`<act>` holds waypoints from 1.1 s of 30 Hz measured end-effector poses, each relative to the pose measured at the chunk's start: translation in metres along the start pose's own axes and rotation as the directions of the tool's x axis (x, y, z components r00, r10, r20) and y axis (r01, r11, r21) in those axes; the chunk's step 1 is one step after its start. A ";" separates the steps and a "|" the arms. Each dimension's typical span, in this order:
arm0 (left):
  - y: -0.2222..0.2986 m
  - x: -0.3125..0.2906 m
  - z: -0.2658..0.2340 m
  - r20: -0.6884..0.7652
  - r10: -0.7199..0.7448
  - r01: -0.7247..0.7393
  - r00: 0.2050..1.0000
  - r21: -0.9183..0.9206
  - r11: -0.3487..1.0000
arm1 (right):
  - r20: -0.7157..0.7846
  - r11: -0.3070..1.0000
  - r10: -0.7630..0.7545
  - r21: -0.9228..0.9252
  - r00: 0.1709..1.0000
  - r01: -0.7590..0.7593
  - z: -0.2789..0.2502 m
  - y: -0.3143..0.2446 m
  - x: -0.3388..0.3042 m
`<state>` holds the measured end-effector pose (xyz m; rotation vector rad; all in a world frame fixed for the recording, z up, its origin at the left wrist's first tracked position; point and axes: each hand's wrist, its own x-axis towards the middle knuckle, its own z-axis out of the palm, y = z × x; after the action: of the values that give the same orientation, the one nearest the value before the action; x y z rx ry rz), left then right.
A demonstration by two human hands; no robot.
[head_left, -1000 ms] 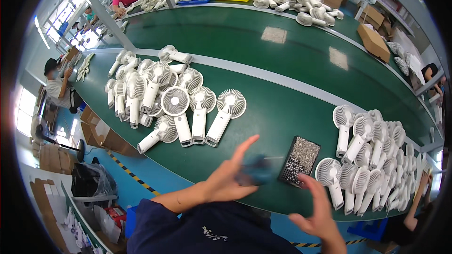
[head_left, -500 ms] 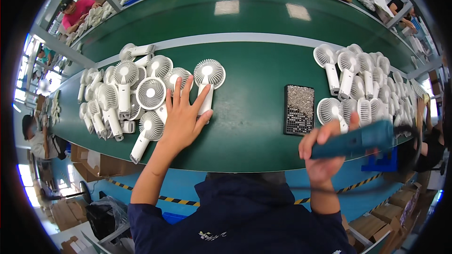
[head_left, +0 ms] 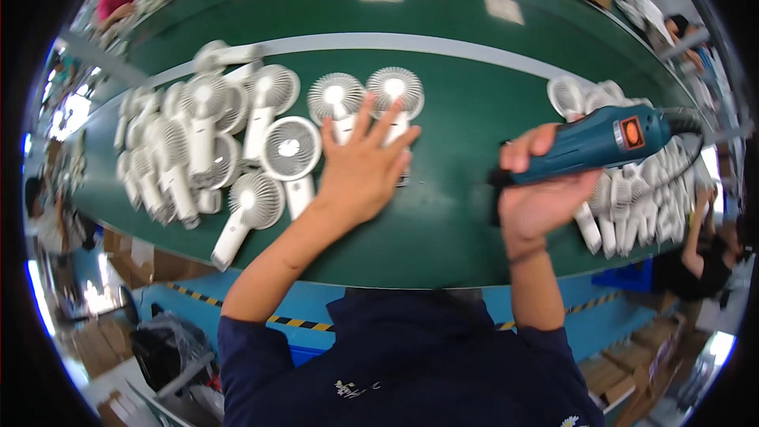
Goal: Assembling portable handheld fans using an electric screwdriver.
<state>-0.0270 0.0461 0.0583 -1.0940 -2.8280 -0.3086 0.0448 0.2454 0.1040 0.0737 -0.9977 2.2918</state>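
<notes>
Handheld fans [head_left: 291, 148] on the table [head_left: 447, 213], 1 group left, 1 right

bright | two glare patches, green worktop [head_left: 444, 4] | edges bent, corners black

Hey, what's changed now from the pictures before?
The right hand, empty at first, now grips the teal, cylindrical power tool. The left hand went forward and left, and is spread over two white, round-headed, plastic-looking handheld fans, which have shifted right. The big heap of similar white fans on the left mostly stayed put.
</notes>
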 end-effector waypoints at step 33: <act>0.063 0.006 -0.002 -0.340 0.042 -0.184 0.940 -0.398 0.899 | 0.072 0.997 -0.065 0.043 0.995 0.062 -0.006 -0.007 0.004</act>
<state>0.0116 0.0951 0.0708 -1.1441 -2.4465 -1.0324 0.0462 0.2551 0.1052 0.2054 -0.9720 2.2656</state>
